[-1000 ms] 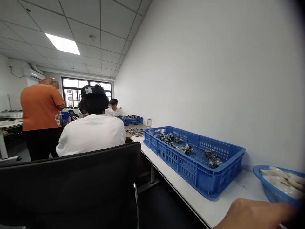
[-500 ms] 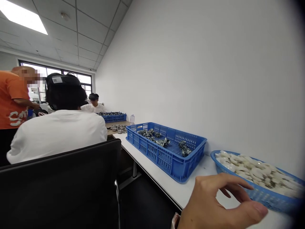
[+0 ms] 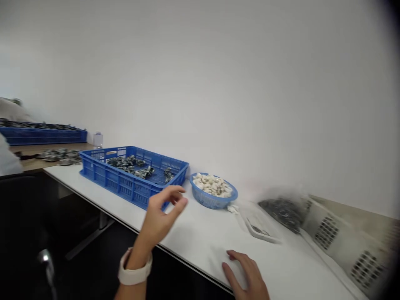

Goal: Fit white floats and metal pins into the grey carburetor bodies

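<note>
My left hand (image 3: 161, 214), with a pale band at its wrist, is raised over the front of the white table (image 3: 200, 246). Its fingers are curved and apart, with nothing between them. Just behind it is a blue crate (image 3: 125, 187) with dark metal parts (image 3: 125, 163) inside. Lower and to the right, my right hand (image 3: 246, 277) hovers over or rests on the tabletop, thumb and fingers apart and holding nothing. Beyond the hands, a round blue basket (image 3: 212, 203) is filled with whitish curved pieces (image 3: 212, 185).
A shallow white tray (image 3: 261, 227) with small items lies right of the basket, beside a clear bag of dark parts (image 3: 283, 210). A white crate (image 3: 343, 246) stands far right. Another blue crate (image 3: 43, 136), loose metal parts (image 3: 62, 155) and a black chair (image 3: 21, 233) are left.
The view has turned right, so the crate and basket appear further left. My right hand, the tray, the bag and the white crate have come into view; the co-workers have mostly left it.
</note>
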Available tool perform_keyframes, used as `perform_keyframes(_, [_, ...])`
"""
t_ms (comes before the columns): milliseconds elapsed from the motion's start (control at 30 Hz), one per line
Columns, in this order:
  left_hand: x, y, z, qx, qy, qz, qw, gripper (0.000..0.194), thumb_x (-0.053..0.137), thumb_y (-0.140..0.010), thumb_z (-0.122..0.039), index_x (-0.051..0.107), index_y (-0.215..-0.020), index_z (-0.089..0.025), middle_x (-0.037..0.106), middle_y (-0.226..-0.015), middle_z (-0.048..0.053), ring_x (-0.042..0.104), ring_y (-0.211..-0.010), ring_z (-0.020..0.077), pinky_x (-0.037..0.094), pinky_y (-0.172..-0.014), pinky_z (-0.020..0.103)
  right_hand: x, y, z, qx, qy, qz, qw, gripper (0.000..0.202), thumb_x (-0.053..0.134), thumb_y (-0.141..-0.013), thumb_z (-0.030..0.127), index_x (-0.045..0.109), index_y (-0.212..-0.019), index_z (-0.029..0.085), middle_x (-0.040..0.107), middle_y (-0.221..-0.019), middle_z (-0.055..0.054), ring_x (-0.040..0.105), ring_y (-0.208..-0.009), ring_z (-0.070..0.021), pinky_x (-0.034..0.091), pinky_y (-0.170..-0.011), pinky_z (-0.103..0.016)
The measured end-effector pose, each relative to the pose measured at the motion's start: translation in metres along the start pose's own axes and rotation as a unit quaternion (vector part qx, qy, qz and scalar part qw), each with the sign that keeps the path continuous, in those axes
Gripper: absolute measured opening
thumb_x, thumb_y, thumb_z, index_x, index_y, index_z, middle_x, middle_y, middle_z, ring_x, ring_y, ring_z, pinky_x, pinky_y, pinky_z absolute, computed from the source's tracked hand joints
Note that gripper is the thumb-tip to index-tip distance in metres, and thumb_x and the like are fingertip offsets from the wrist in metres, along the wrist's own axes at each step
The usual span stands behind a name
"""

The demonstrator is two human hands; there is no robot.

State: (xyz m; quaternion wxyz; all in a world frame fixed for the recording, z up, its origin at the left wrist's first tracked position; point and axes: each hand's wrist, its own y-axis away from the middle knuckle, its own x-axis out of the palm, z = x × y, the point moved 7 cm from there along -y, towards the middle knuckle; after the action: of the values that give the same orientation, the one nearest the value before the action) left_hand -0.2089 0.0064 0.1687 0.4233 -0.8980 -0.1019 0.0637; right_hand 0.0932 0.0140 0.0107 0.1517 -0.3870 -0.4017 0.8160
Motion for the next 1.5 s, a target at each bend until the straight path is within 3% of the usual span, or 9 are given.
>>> perform_keyframes(233, [-0.058,-0.004,0.023,-0.04,-0.005,-0.103,0.994,0.021,0.072,-0.092,-0.039,0.072,-0.105,-0.023,0.07,-0.08,0.001,0.067,-0.076,0.017,0.055,-0.074,0.027,-0.011,-0.009,0.017,0.013,-0.007,0.04,0.999,0.012,0.069,-0.091,0.038,0.073,-0.102,0.036,0.076,-0.096,-0.009,0.074,-0.093,-0.0273,0.066,-0.072,-0.034])
perform_keyframes(300, [-0.066,-0.005,0.019,-0.032,0.007,-0.133,0.991,0.022,0.073,-0.091,-0.038,0.072,-0.105,-0.022,0.071,-0.082,0.002,0.066,-0.075,0.017,0.055,-0.071,0.027,-0.012,-0.01,0.018,0.026,-0.01,0.043,0.999,0.011,0.069,-0.091,0.037,0.072,-0.102,0.037,0.075,-0.097,-0.009,0.074,-0.094,-0.0276,0.067,-0.074,-0.035])
perform_keyframes(400, [-0.071,-0.005,0.012,-0.012,0.053,-0.171,0.984,0.047,0.075,-0.09,-0.033,0.058,-0.133,-0.029,0.071,-0.088,0.0,0.067,-0.074,0.0167,0.056,-0.07,0.028,-0.01,-0.007,0.015,0.05,-0.016,0.043,0.998,0.011,0.067,-0.092,0.038,0.071,-0.102,0.036,0.075,-0.1,-0.008,0.073,-0.096,-0.0297,0.067,-0.077,-0.043])
perform_keyframes(467, [-0.071,-0.004,0.009,-0.006,0.073,-0.186,0.98,0.051,0.074,-0.091,-0.031,0.054,-0.137,-0.03,0.072,-0.094,0.0,0.067,-0.074,0.0164,0.055,-0.069,0.028,-0.01,-0.006,0.014,0.062,-0.016,0.04,0.997,0.011,0.066,-0.092,0.038,0.07,-0.102,0.035,0.074,-0.101,-0.008,0.073,-0.097,-0.0304,0.067,-0.077,-0.045])
perform_keyframes(600, [-0.064,-0.003,0.005,-0.011,0.071,-0.184,0.98,0.023,0.072,-0.091,-0.033,0.069,-0.112,-0.022,0.071,-0.106,0.005,0.068,-0.079,0.0182,0.054,-0.068,0.029,-0.013,-0.008,0.017,0.043,-0.022,0.04,0.998,0.013,0.07,-0.09,0.032,0.071,-0.102,0.037,0.075,-0.098,-0.009,0.074,-0.095,-0.0287,0.066,-0.075,-0.04])
perform_keyframes(900, [-0.005,0.0,-0.004,-0.03,0.07,-0.036,0.996,0.03,0.069,-0.095,-0.038,0.063,-0.12,-0.025,0.068,-0.118,0.006,0.069,-0.085,0.0189,0.054,-0.074,0.03,-0.006,-0.003,0.013,0.094,-0.036,0.039,0.994,0.013,0.064,-0.093,0.038,0.07,-0.1,0.029,0.072,-0.101,-0.004,0.068,-0.098,-0.0278,0.06,-0.082,-0.042])
perform_keyframes(1033, [0.013,0.002,-0.002,-0.042,0.062,-0.006,0.997,0.031,0.069,-0.095,-0.04,0.061,-0.121,-0.026,0.068,-0.121,0.006,0.07,-0.087,0.0194,0.054,-0.076,0.031,-0.003,-0.001,0.012,0.104,-0.045,0.057,0.992,0.014,0.062,-0.095,0.036,0.069,-0.103,0.027,0.07,-0.103,-0.004,0.065,-0.101,-0.026,0.057,-0.085,-0.038])
perform_keyframes(1300, [0.014,-0.001,-0.003,-0.038,0.065,-0.03,0.997,0.03,0.069,-0.094,-0.039,0.06,-0.118,-0.024,0.063,-0.132,0.009,0.071,-0.088,0.0202,0.055,-0.077,0.033,-0.005,-0.003,0.012,0.103,-0.062,0.052,0.991,0.013,0.063,-0.096,0.034,0.069,-0.104,0.026,0.07,-0.105,-0.006,0.064,-0.103,-0.0258,0.055,-0.087,-0.038])
perform_keyframes(1500, [0.013,-0.003,-0.001,-0.034,0.07,-0.027,0.997,0.027,0.07,-0.092,-0.037,0.063,-0.114,-0.024,0.066,-0.125,0.008,0.071,-0.085,0.0207,0.056,-0.074,0.033,-0.01,-0.005,0.019,0.099,-0.072,0.044,0.992,0.01,0.065,-0.094,0.027,0.068,-0.103,0.025,0.07,-0.103,-0.006,0.063,-0.101,-0.0262,0.054,-0.087,-0.039])
